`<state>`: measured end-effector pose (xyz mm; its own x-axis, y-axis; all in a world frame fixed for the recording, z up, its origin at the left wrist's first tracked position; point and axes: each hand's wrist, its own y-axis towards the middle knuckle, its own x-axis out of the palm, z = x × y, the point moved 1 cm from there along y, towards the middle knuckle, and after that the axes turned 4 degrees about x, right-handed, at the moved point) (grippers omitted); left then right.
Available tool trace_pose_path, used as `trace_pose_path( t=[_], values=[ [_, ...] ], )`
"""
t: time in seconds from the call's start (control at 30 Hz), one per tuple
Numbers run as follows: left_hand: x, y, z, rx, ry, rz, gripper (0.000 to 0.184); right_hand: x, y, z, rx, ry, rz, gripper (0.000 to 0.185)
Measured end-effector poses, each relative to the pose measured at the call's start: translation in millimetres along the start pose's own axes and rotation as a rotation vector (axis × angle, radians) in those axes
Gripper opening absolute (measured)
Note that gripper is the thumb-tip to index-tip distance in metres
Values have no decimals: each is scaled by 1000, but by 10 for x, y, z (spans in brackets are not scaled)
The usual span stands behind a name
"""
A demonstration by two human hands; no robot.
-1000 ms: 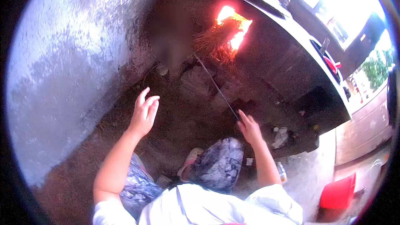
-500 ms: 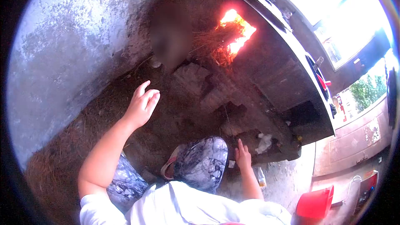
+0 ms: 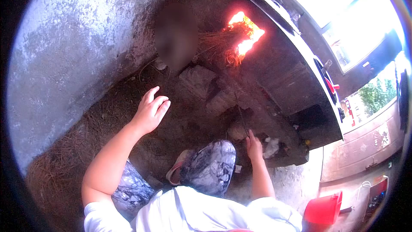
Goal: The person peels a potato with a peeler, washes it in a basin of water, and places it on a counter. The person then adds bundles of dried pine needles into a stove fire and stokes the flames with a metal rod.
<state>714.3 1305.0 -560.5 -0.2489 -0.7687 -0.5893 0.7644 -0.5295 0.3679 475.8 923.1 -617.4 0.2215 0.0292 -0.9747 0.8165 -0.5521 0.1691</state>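
My left hand (image 3: 152, 112) hangs in the air over the dark floor, fingers loosely bent and apart, holding nothing. To the right of my knee, my right hand (image 3: 254, 147) is closed around the lower end of a thin dark rod (image 3: 242, 116). The rod slants up and left toward the stove front; its far tip is lost in shadow. Above both hands a bright fire (image 3: 251, 38) burns at the opening of the stove (image 3: 283, 73). A bundle of dry straw (image 3: 219, 41) sticks out of the flames to the left.
A rough plastered wall (image 3: 86, 38) stands on the left, with loose straw (image 3: 56, 163) along its foot. White crumpled paper (image 3: 271, 147) lies near my right hand. At lower right are a red bucket (image 3: 324, 208) and a pale door (image 3: 365, 146). Blocks (image 3: 197, 79) sit below the fire.
My right hand has moved slightly up and its fingers have closed on the rod, which has shifted. My left hand has drifted a little right and down. The fire still burns.
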Motion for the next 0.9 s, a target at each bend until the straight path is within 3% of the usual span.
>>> trace_pose_path(
  t=[0.2, 0.5, 0.67, 0.8, 0.9],
  values=[
    [-60, -44, 27, 4, 10, -8, 36, -311, -234, -252, -60, 208, -42, 38],
    [-119, -87, 33, 30, -11, -1, 36, -518, -748, -287, -15, 25, -110, 38],
    [-123, -76, 40, 22, -18, -26, 37, -549, -567, -553, -130, 146, -47, 38],
    [-35, -65, 0, 12, 13, -49, 40, -584, -225, -928, -104, 53, -98, 36],
    [-28, -65, 29, 10, 57, -48, 42, -474, -75, -921, -81, 173, -108, 33]
  ],
)
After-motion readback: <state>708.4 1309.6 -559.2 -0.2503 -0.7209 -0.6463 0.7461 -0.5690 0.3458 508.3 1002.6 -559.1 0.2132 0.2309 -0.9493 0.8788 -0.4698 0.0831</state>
